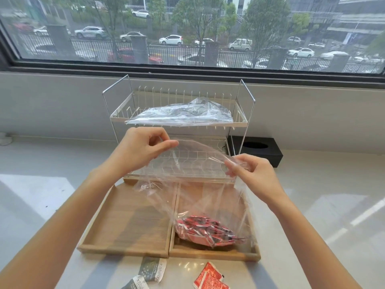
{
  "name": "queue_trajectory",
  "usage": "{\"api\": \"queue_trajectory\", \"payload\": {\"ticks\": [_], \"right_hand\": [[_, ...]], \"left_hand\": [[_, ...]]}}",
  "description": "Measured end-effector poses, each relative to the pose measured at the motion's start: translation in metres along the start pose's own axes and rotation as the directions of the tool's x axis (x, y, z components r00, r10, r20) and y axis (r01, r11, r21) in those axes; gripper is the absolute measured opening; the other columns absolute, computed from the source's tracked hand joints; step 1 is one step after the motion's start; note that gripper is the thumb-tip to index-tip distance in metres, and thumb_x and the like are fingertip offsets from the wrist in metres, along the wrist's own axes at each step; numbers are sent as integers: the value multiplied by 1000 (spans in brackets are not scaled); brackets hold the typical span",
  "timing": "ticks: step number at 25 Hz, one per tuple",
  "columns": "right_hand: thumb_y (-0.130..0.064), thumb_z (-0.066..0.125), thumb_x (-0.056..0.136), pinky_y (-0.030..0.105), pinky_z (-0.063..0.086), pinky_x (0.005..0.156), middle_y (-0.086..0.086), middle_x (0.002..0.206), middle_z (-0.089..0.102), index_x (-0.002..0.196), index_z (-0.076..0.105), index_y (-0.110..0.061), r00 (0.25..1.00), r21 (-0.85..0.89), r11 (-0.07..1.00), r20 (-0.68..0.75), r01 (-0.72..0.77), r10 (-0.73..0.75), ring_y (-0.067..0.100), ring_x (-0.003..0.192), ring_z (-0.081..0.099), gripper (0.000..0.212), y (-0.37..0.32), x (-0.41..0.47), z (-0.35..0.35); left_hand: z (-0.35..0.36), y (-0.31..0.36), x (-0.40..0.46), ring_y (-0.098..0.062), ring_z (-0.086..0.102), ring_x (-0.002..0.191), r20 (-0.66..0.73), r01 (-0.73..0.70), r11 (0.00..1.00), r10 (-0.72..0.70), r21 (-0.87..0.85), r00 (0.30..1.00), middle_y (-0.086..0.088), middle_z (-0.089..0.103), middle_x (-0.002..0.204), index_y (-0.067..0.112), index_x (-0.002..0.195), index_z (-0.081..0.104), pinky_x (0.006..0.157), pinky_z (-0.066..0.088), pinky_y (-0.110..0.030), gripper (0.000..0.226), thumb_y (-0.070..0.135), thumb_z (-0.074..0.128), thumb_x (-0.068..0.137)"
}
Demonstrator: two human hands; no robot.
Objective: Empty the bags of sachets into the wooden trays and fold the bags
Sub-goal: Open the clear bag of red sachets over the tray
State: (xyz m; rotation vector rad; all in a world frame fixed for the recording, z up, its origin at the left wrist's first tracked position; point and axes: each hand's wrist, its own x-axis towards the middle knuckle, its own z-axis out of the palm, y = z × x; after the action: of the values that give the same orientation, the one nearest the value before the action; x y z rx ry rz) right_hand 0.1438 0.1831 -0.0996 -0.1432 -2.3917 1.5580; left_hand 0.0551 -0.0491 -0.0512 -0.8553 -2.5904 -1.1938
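A clear plastic bag (193, 197) hangs over the right wooden tray (214, 254), with several red sachets (206, 230) bunched in its bottom, resting in that tray. My left hand (143, 148) pinches the bag's top edge on the left. My right hand (253, 174) pinches the top edge on the right, so the mouth is stretched between them. The left wooden tray (125, 222) holds nothing. A second clear bag (181, 114) lies on the top shelf of the white wire rack (243, 119).
Loose grey sachets (153, 270) and red sachets (209, 277) lie on the white counter in front of the trays. A black tissue box (258, 150) stands right of the rack. A window runs along the back wall.
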Motion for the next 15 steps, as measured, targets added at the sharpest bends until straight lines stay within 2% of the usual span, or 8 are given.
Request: {"api": "queue_trajectory", "payload": {"ticks": [2,4,5,8,12,15], "right_hand": [[-39,68,74,25,46,87,-16,92,68,96,62,-40,998,-32,998,37,52,-51,2,96,63,23,-8,-1,0],[-37,68,74,29,47,91,-15,95,67,106,57,-40,986,-53,985,27,164,-163,2,98,62,34,-24,1,0],[-35,69,74,27,47,90,-15,94,67,108,57,-37,976,-69,973,21,219,-218,1,95,63,36,-35,3,-1],[-36,69,74,21,47,87,-16,91,69,108,60,-33,942,-235,913,97,334,-320,-3,91,63,36,-71,11,-6],[-39,65,78,35,51,83,-15,81,67,97,66,-31,916,-532,748,281,397,-286,5,88,63,21,-98,26,-4],[-37,67,77,37,54,77,-18,66,63,82,71,-29,900,-499,755,326,425,-291,3,75,63,11,-101,32,-2]], "left_hand": [[2,4,1,-5,40,38,21,27,996,-25,-82,999,2,48,45,14,63,60,44,34,-8,25,34,63,77],[4,10,4,-5,41,40,55,3,995,2,-103,999,3,47,46,13,64,60,45,35,-10,23,32,62,78],[5,14,6,-5,41,42,67,-20,995,27,-95,997,2,48,48,13,65,60,46,35,-11,23,31,62,79],[10,25,12,-7,41,47,84,-91,996,93,-23,992,1,49,50,12,65,60,48,34,-16,25,32,63,79],[13,37,18,-9,44,50,88,-151,988,148,27,985,2,51,50,17,66,60,52,35,-22,18,28,64,80],[11,38,16,-8,45,50,58,-158,987,156,19,986,6,51,49,19,67,60,52,36,-22,15,27,64,80]]}}
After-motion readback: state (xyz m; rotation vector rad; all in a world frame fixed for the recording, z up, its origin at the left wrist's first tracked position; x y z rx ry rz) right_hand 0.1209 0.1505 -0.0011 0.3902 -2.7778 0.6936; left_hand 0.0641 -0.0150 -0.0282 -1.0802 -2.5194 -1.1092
